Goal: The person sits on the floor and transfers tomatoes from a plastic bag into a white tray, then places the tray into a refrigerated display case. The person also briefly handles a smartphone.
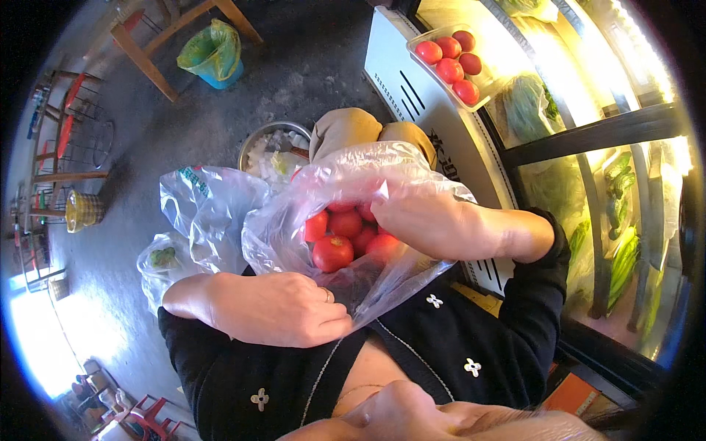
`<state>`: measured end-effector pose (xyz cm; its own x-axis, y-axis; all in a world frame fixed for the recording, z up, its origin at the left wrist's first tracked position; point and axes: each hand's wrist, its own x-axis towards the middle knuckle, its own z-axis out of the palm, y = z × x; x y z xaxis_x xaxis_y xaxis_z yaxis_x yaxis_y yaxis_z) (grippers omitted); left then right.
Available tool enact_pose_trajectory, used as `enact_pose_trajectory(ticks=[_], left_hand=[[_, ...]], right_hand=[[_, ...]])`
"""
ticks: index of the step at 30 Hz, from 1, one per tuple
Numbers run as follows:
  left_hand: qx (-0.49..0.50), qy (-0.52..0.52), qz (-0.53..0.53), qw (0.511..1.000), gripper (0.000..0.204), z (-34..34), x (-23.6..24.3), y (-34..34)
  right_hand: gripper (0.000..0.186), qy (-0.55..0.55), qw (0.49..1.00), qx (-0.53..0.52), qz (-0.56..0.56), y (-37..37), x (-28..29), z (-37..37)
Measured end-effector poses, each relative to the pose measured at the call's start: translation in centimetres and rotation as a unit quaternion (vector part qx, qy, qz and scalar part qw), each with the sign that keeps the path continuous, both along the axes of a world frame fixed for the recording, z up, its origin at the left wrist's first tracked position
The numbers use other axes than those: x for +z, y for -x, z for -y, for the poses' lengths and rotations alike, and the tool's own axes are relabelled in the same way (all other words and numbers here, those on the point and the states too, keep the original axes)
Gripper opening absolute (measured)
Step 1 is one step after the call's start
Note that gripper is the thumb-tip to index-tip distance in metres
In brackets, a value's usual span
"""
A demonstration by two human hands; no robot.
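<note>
A clear plastic bag (268, 239) full of red tomatoes (333, 253) lies across my lap, its mouth spread open toward me. My left hand (283, 309), with a ring on one finger, is closed on the near edge of the bag. On the opposite side, my right hand (415, 220) is closed at the bag's rim, right above the tomatoes; its fingertips are partly hidden. Another clear bag (209, 206) lies to the left, with something green (163, 256) showing through the film beside it.
A metal basin (246, 143) with pale pieces stands on the floor beyond my knees. At right, a clear tray of tomatoes (450, 67) rests on a white ledge before a lit glass-door fridge (588, 136) holding vegetables. Farther off are a lined blue bin (220, 73) and wooden furniture (147, 62).
</note>
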<state>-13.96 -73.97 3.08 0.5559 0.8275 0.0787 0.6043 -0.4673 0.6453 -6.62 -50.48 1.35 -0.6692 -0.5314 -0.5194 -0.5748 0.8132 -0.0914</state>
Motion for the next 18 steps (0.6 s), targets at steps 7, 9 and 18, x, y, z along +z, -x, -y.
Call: enact_pose_trajectory(ticks=[7, 9, 18], left_hand=[[0.008, -0.050, -0.019, 0.999, 0.021, -0.3, -0.6, -1.4], [0.004, -0.053, -0.015, 0.998, 0.021, -0.7, -0.7, -1.3], [-0.015, 0.001, 0.053, 0.998, 0.023, -2.2, -1.4, 1.4]], right_hand=[[0.029, -0.013, 0.997, 0.031, -0.066, -0.4, -1.3, 0.6], [0.035, 0.044, 0.992, 0.026, -0.113, -0.1, -2.6, 0.1], [0.065, 0.548, 0.831, -0.100, -0.011, -1.5, 4.7, -10.9]])
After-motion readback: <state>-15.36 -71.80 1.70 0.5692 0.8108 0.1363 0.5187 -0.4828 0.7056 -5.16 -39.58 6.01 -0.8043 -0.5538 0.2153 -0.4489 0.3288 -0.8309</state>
